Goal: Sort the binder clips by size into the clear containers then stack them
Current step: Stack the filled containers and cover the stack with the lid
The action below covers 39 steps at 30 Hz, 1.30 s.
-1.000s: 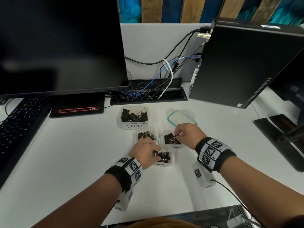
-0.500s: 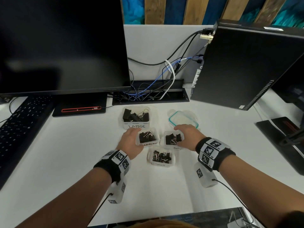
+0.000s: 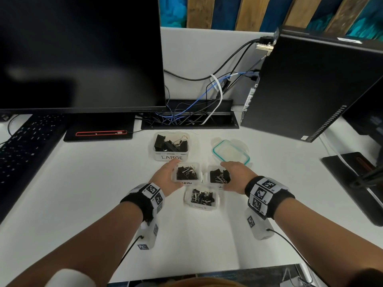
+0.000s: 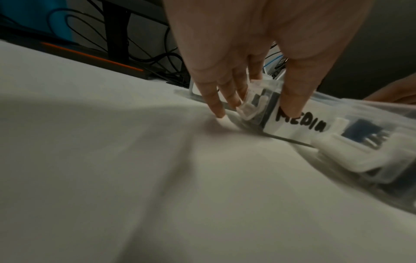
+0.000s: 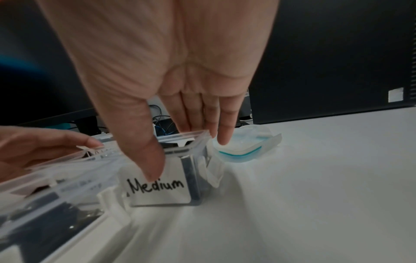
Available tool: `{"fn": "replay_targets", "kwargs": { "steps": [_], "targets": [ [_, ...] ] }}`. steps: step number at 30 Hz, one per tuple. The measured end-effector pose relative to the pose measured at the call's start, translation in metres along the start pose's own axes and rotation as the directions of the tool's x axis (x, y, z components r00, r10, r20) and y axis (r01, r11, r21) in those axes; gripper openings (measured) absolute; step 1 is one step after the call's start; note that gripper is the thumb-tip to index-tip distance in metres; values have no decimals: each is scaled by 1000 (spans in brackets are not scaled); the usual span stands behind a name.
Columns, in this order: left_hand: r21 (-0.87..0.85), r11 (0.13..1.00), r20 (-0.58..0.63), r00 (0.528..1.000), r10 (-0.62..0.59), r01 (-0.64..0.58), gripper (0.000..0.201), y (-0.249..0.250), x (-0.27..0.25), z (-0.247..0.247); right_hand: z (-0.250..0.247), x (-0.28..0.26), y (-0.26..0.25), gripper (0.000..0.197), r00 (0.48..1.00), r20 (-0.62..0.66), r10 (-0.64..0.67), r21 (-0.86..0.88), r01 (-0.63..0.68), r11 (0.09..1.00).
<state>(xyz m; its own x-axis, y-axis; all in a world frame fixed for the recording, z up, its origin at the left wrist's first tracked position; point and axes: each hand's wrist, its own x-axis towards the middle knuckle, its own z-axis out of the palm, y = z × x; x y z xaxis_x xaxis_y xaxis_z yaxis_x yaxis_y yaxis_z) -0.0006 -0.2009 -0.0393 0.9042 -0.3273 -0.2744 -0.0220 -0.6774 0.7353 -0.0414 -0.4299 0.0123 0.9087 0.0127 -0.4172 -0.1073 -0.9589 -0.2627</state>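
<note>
At the upper left of your head view you see a dark monitor (image 3: 78, 52), below it at the left edge a black keyboard (image 3: 22, 146), in the upper centre a tray of tangled cables (image 3: 188, 119), and at the upper right a black computer tower (image 3: 315, 85).

Black binder clips (image 3: 187, 172) fill clear containers (image 3: 199, 206) with white labels; teal-rimmed lid (image 3: 230, 151) on white desk (image 3: 83, 183).
</note>
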Motion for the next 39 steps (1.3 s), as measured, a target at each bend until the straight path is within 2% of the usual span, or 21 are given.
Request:
{"fn": "replay_targets", "kwargs": {
  "steps": [5, 8, 15, 20, 26, 33, 39],
  "targets": [
    [-140, 990, 36, 999, 25, -20, 75, -10, -1, 3, -5, 1, 1, 75, 1000, 3, 15, 47, -16, 999],
    [-157, 988, 35, 999, 2, 3, 79, -13, 0, 6, -11, 1, 0, 74, 1000, -10, 28, 54, -27, 998],
    [-182, 983, 55, 998, 7, 3, 60, -14, 5, 4, -33, 3, -10, 75, 997, -74, 15, 33, -12, 999],
    [-195, 981, 58, 998, 20, -9, 60, -13, 5, 4, -47, 5, -27, 74, 991, -120, -54, 30, 58, 998],
    [-224, 975, 68, 998, 10, 6, 65, -15, 5, 3, -45, 14, -55, 74, 991, -52, -124, 1, 124, 992],
    [-220, 975, 68, 998, -3, 18, 67, -16, 8, 3, -36, 21, -71, 76, 991, 14, -133, -1, 133, 991],
    [-238, 971, 68, 998, -5, 21, 67, -19, 9, 4, -35, 23, -73, 76, 990, 17, -139, -13, 139, 990]
  ]
}}
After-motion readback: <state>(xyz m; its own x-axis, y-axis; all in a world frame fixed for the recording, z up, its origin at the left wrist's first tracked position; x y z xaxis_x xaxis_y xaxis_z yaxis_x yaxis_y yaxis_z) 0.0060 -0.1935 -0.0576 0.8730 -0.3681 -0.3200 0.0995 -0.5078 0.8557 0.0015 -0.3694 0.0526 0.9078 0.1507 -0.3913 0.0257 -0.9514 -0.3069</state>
